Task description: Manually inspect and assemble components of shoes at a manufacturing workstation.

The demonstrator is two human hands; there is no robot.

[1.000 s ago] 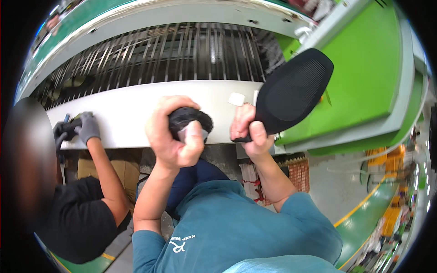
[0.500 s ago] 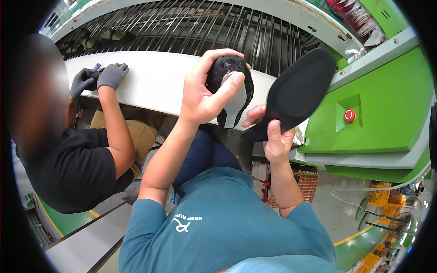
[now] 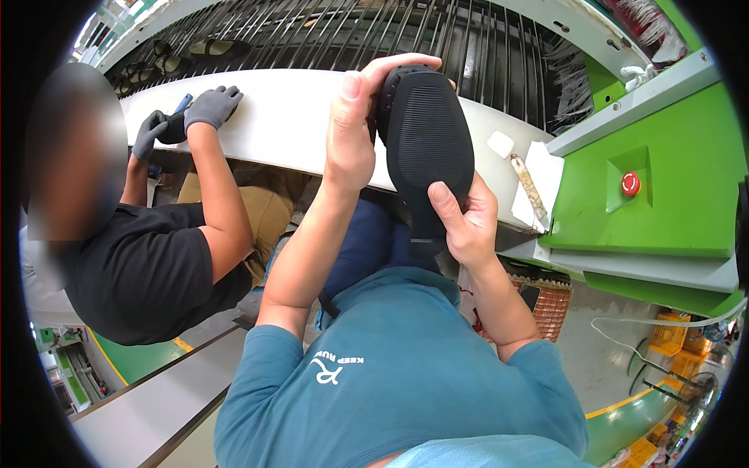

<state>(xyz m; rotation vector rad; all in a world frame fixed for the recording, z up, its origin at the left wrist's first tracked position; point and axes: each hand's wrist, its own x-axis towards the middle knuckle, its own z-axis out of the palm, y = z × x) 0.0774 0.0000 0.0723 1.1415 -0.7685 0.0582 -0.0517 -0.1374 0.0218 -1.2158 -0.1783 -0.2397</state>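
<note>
A black shoe upper point(image 3: 398, 75), mostly hidden, rests in my left hand point(image 3: 349, 144), whose fingers curl over its top end while the thumb stands up at the side. Against its bottom lies a black shoe sole point(image 3: 429, 129), its ribbed face turned toward me. Low down, near the sole's narrow end, my right hand point(image 3: 468, 222) grips it with the thumb on the ribbed side and the fingers behind. Whether sole and upper touch along their whole length cannot be seen.
White worktop point(image 3: 289, 105) ahead, rod conveyor point(image 3: 328, 39) behind it. A tape-wrapped stick point(image 3: 528, 186) lies on white paper point(image 3: 552, 175). The green machine point(image 3: 663, 210) with red button point(image 3: 630, 183) stands right. At left, a co-worker's gloved hands point(image 3: 209, 108) hold a dark piece. Woven basket point(image 3: 552, 308) below.
My right hand has brought the sole left and turned it upright over the bottom of the upper. My left thumb has come off the upper's grey bottom.
</note>
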